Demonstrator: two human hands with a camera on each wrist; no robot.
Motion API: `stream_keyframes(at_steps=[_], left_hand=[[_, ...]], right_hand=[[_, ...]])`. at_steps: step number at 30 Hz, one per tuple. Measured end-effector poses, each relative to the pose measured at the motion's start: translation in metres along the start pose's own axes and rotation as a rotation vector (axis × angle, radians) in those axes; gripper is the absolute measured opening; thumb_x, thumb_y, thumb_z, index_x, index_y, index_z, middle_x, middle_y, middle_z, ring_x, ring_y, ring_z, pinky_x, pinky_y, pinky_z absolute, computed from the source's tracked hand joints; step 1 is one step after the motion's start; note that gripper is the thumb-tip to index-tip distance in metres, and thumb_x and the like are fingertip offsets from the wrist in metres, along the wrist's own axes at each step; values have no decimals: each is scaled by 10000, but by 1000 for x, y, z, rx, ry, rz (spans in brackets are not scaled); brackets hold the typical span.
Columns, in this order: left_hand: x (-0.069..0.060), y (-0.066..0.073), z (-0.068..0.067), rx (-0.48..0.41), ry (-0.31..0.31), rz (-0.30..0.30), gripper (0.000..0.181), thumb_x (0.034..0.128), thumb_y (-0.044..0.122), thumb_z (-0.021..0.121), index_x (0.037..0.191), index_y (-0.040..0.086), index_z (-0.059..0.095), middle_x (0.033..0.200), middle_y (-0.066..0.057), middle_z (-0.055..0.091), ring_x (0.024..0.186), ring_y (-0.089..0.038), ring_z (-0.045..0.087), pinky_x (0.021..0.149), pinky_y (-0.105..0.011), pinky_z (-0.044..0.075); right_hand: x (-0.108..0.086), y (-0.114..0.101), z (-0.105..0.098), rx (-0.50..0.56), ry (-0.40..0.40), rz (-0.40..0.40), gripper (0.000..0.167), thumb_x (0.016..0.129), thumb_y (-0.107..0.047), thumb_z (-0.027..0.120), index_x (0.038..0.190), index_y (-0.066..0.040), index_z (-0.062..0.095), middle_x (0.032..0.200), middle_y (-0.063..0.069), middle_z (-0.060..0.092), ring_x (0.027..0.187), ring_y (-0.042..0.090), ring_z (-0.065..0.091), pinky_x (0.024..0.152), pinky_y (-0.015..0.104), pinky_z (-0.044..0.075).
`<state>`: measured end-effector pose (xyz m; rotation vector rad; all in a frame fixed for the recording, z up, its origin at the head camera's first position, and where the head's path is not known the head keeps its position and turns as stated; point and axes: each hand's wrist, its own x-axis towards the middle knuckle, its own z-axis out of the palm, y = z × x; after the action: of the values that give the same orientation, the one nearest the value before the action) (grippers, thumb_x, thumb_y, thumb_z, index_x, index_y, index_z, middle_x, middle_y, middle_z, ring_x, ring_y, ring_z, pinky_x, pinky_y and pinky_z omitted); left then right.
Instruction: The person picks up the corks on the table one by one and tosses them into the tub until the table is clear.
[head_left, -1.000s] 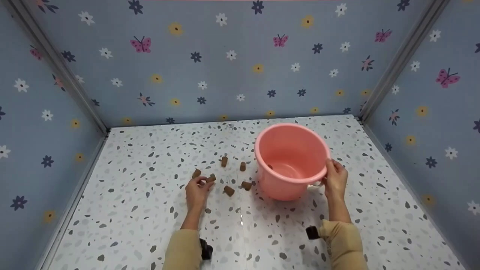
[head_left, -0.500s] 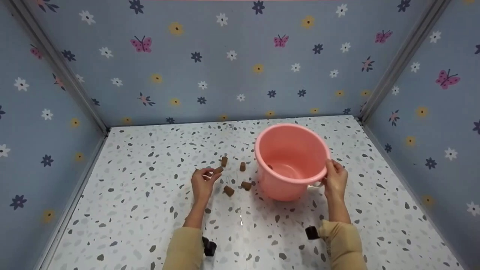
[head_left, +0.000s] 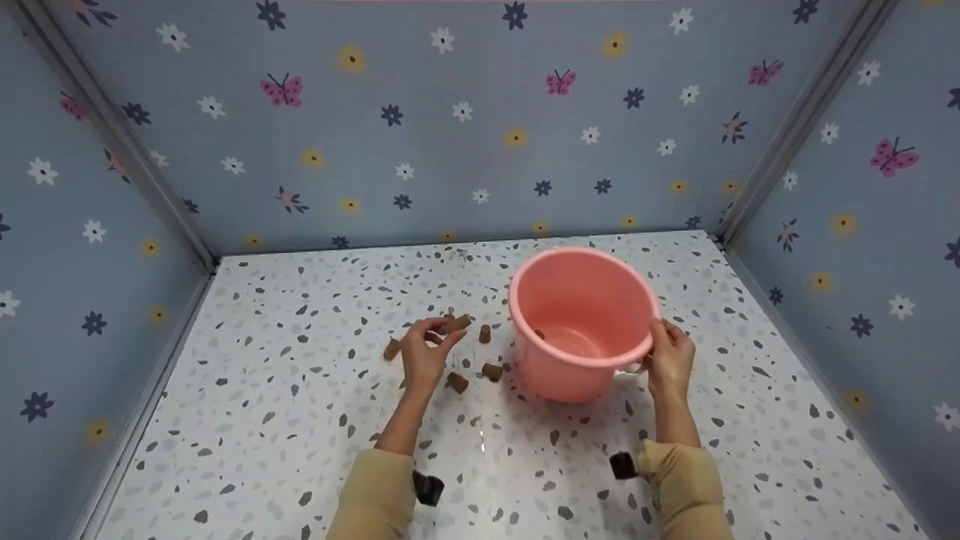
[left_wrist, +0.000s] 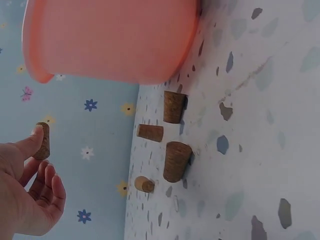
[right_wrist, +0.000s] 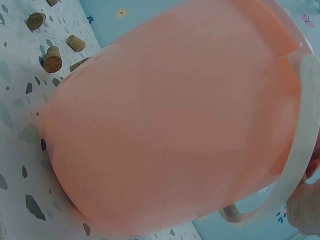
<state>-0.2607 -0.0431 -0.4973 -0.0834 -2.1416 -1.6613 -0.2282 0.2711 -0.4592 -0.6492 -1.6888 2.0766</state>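
Observation:
My left hand [head_left: 424, 352] pinches a tapered cork stopper [left_wrist: 43, 141] between thumb and fingers, raised above the table and left of the pink bucket [head_left: 581, 361]. Around it lie several more corks, among them one by the bucket [head_left: 485, 334], one nearer me [head_left: 457, 382] and one at the far left [head_left: 392, 349]. My right hand [head_left: 671, 361] grips the bucket's rim on its right side. The bucket stands tipped slightly, its mouth facing up and toward me. A small dark bit, possibly a cork, shows inside it. Its pale handle [right_wrist: 302, 125] hangs by the rim in the right wrist view.
A white speckled tabletop [head_left: 300, 450] lies under everything. Blue panels with flowers and butterflies enclose it at the back [head_left: 480, 150] and both sides. A small black device [head_left: 428, 489] is worn at the left sleeve, another [head_left: 623, 465] at the right.
My left hand has lifted the cork from the left of the group and carried it right and away from me, toward the bucket. My right hand and the bucket have stayed put.

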Motion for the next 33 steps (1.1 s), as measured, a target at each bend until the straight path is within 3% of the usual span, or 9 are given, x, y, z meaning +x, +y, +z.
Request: stream_keyframes(at_steps=[10, 16, 26, 33], left_hand=[[4, 34, 13, 15, -47, 90, 239, 697, 153, 747, 876, 16, 665, 795, -97, 599, 667, -186, 542, 602, -322, 451], [5, 50, 22, -7, -83, 136, 245, 698, 177, 749, 878, 31, 670, 791, -62, 593, 659, -163, 541, 556, -254, 440], [-1, 70, 44, 4, -168, 202, 265, 706, 232, 737, 888, 49, 679, 759, -44, 567, 669, -175, 537, 565, -268, 445], [-3, 79, 58, 24, -209, 236, 259, 721, 250, 722, 872, 47, 669, 763, -56, 553, 683, -178, 523, 548, -220, 402]], right_hand=[[-1, 0, 0, 22, -7, -16, 361, 893, -130, 498, 1156, 114, 458, 631, 6, 563, 432, 65, 472, 355, 156, 358], [0, 0, 0, 20, -3, -28, 356, 890, -125, 495, 1153, 114, 463, 617, -14, 558, 433, 63, 471, 349, 157, 351], [0, 1, 0, 16, -6, -33, 372, 891, -144, 504, 1149, 120, 463, 625, 1, 571, 442, 62, 490, 360, 154, 363], [2, 1, 0, 3, 11, -6, 372, 890, -158, 513, 1157, 97, 466, 754, 105, 590, 493, 87, 517, 386, 159, 386]])
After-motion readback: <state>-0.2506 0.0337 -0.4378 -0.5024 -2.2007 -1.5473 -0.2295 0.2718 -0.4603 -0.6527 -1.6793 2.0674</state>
